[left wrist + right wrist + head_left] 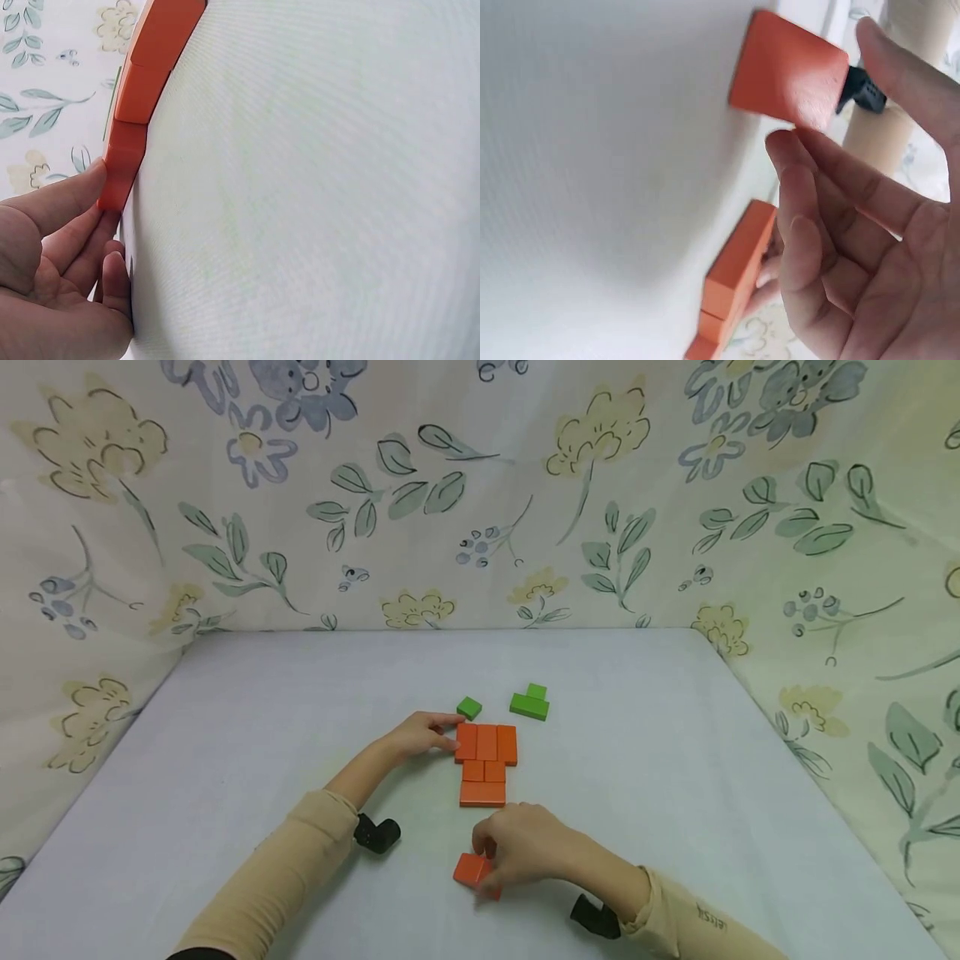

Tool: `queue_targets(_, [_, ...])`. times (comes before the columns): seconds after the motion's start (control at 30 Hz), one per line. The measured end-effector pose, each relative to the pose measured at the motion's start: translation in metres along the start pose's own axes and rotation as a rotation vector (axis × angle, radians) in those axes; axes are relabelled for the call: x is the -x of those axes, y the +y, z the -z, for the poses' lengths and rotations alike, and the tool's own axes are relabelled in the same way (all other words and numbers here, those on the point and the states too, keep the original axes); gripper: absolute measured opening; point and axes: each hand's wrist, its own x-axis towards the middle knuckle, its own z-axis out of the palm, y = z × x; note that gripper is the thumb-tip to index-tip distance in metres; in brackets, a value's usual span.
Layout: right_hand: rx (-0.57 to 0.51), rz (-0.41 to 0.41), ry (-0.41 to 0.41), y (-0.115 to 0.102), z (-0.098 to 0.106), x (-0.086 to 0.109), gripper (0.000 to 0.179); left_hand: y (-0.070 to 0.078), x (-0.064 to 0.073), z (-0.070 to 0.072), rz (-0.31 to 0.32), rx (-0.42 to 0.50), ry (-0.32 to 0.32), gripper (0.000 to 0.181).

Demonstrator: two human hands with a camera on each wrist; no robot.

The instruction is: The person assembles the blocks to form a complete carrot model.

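Flat orange blocks (486, 743) lie pushed together in the middle of the white table, three upright ones in the far row, two small ones below, and a wide one nearest me. My left hand (422, 735) touches the far left corner of this group. In the left wrist view, its fingertips meet the end of an orange block (122, 169). Closer to me, my right hand (528, 843) is over a separate orange block (471, 868). The right wrist view shows this block (787, 71) between spread thumb and bent fingers; a fingertip meets its corner, and the thumb appears apart.
Beyond the orange group lie a small green block (469, 707) and, farther right, a long green block (529, 707) with a smaller green one (536, 691) against it. Black wrist devices (377, 833) stick out beside both sleeves. Flowered cloth (480, 493) hangs behind the table.
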Motion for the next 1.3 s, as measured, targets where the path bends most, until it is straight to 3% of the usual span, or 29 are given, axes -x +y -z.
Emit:
queue_targets(0.3, [0.026,0.02,0.04,0.001,-0.003,-0.002,0.023,-0.002,-0.003,0.0,0.003,-0.003,-0.002,0.054])
queue_targets(0.63, [0.017,0.018,0.181,0.016,0.005,-0.005,0.022,-0.001,-0.002,0.001,0.007,0.002,-0.006,0.053])
queue_targets(0.93, [0.194,0.035,0.278,0.018,0.005,-0.008,0.024,0.001,-0.001,0.0,0.007,-0.006,-0.016,0.054])
queue_targets(1.1, [0.341,0.117,0.349,0.017,0.0,-0.01,0.021,0.002,0.0,0.0,0.009,0.004,-0.016,0.054])
queue_targets(1.3, [0.421,0.195,0.414,0.015,-0.003,-0.012,0.019,0.005,0.003,0.0,0.008,-0.001,-0.012,0.054])
